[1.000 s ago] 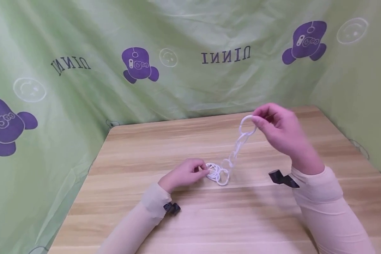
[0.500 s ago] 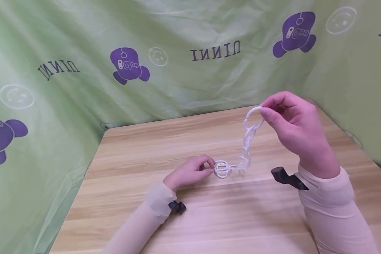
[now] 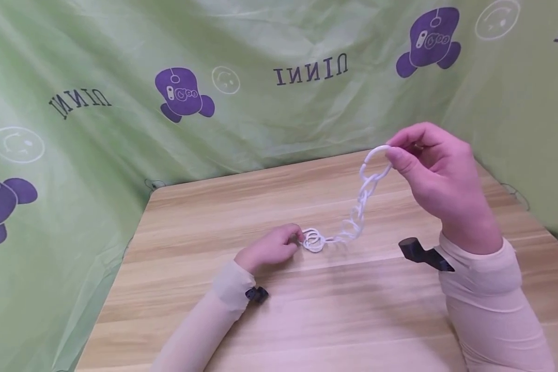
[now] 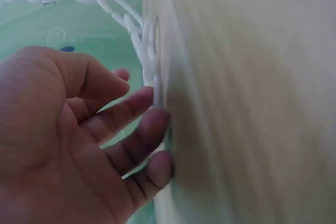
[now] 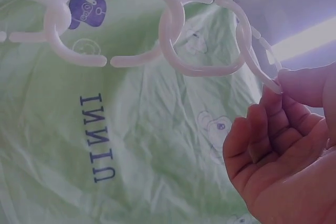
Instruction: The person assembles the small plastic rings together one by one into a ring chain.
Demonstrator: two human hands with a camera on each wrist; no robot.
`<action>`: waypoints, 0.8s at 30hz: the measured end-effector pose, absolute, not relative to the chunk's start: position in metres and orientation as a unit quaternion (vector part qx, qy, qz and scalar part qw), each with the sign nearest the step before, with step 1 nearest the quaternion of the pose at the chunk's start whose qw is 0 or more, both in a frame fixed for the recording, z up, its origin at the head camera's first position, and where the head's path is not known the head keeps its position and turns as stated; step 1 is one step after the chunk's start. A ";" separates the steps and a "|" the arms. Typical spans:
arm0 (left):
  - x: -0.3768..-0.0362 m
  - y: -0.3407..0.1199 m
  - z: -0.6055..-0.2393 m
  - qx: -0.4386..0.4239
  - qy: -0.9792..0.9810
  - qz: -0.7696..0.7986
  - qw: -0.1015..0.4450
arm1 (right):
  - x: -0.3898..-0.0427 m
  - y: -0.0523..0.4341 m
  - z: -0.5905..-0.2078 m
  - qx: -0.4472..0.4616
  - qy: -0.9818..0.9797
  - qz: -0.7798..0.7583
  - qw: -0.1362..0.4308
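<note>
Several white plastic rings, each with a small gap, link into a chain (image 3: 363, 199) that slopes from my right hand down to the table. Between thumb and forefinger, my right hand (image 3: 451, 181) pinches the end ring (image 5: 252, 64) at the top, held up above the table. The lower links gather in a small flat heap (image 3: 313, 251) on the wood. Beside that heap is my left hand (image 3: 269, 247), low over the tabletop. In the left wrist view its loosely bent fingertips (image 4: 155, 121) reach the lowest ring (image 4: 157, 93), while the thumb stands apart from them.
The light wood table (image 3: 204, 330) fills the lower part of the head view. A green cloth (image 3: 260, 31) with purple figures and lettering hangs behind it and at both sides. Each sleeved wrist wears a small black camera mount (image 3: 420, 253).
The right hand has risen and moved right, drawing more links up off the table, so the heap is smaller. Lately the left hand and heap have shifted slightly left. The head view has turned right.
</note>
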State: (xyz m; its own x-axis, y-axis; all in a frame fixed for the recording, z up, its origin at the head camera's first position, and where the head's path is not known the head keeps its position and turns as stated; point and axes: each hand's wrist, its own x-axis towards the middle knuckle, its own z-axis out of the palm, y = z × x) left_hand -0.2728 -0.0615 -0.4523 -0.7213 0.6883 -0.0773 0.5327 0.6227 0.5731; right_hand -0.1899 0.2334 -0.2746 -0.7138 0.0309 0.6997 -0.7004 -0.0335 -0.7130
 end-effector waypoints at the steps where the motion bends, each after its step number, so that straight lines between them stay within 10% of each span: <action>1: -0.273 -0.067 -0.451 0.334 0.892 0.267 0.148 | -0.191 0.232 -0.273 0.260 -0.641 0.669 0.274; 13: -0.273 -0.169 -0.434 0.189 0.927 0.290 0.142 | -0.188 0.273 -0.295 0.079 -0.726 0.624 0.278; 24: -0.260 -0.213 -0.433 0.128 0.940 0.287 0.130 | -0.213 0.296 -0.358 0.015 -0.830 0.546 0.112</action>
